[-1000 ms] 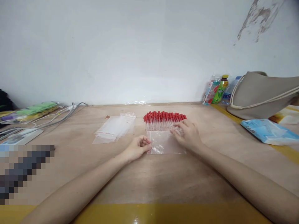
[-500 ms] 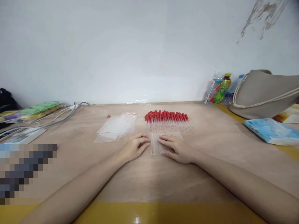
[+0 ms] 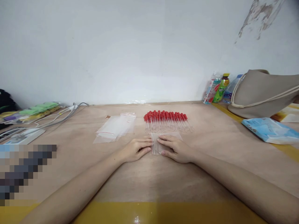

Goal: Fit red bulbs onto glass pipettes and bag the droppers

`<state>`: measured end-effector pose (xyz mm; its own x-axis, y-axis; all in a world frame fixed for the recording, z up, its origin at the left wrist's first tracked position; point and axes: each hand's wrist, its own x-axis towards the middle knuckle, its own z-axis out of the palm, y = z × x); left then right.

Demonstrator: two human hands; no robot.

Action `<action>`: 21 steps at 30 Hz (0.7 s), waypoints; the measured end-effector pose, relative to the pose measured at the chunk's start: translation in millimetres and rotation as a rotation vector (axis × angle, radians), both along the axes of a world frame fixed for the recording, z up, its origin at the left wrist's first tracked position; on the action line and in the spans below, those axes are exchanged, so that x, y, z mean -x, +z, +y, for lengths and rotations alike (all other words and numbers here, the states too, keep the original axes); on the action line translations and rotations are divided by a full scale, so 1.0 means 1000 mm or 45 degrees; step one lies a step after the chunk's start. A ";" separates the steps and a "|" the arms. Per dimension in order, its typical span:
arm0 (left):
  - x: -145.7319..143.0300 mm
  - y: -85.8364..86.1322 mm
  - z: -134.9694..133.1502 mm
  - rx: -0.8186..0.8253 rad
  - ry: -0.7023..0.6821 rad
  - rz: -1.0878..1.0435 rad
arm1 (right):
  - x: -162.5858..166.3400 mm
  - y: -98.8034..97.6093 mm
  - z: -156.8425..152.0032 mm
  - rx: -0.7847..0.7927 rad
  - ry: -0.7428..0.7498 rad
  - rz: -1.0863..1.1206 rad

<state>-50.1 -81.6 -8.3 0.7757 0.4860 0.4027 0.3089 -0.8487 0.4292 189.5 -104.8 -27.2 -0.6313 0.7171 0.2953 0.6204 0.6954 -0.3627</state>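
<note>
A small clear zip-lock bag [image 3: 155,147] lies flat on the table in front of me. My right hand [image 3: 177,150] rests over its right part, fingers stretched out and apart, pressing lightly on the plastic. At the bag's left edge, by the zip strip, are the extended fingertips of my left hand [image 3: 137,150]; part of the thumb stands away from them. Just beyond the bag is a row of droppers [image 3: 164,119] with red rubber bulbs and thin clear stems pointing toward me. Left of them sits a loose pile of clear zip-lock bags [image 3: 114,127].
Cables [image 3: 58,116] and a white power strip [image 3: 30,136] lie at the left, near packaged green-and-yellow items [image 3: 39,110]. Bottles [image 3: 220,88], a grey bag [image 3: 261,93] and a blue-white packet [image 3: 268,130] stand or lie at the right. A white wall [image 3: 116,56] closes the back.
My left hand has shifted slightly right, its fingers straightening to reach the bag's left edge. My right hand stays on the bag. The view has moved a little.
</note>
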 end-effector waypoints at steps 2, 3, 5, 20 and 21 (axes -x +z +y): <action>0.000 0.004 -0.001 0.061 -0.076 0.061 | -0.001 0.000 -0.001 -0.001 0.006 0.006; 0.001 0.005 -0.001 0.089 -0.096 0.088 | -0.001 0.000 -0.002 0.002 0.006 0.006; 0.002 0.008 -0.001 0.128 -0.102 0.145 | -0.003 0.000 -0.002 0.013 -0.013 0.005; 0.007 -0.001 0.006 0.161 0.099 0.101 | -0.021 -0.007 0.012 -0.025 -0.071 0.022; 0.005 -0.001 0.009 0.165 0.230 0.011 | -0.021 -0.007 0.012 -0.023 -0.076 0.017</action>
<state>-55.6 -72.6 -9.8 0.6748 0.6643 0.3215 0.4549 -0.7174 0.5276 210.2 -93.2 -33.7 -0.5838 0.7478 0.3162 0.6561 0.6639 -0.3589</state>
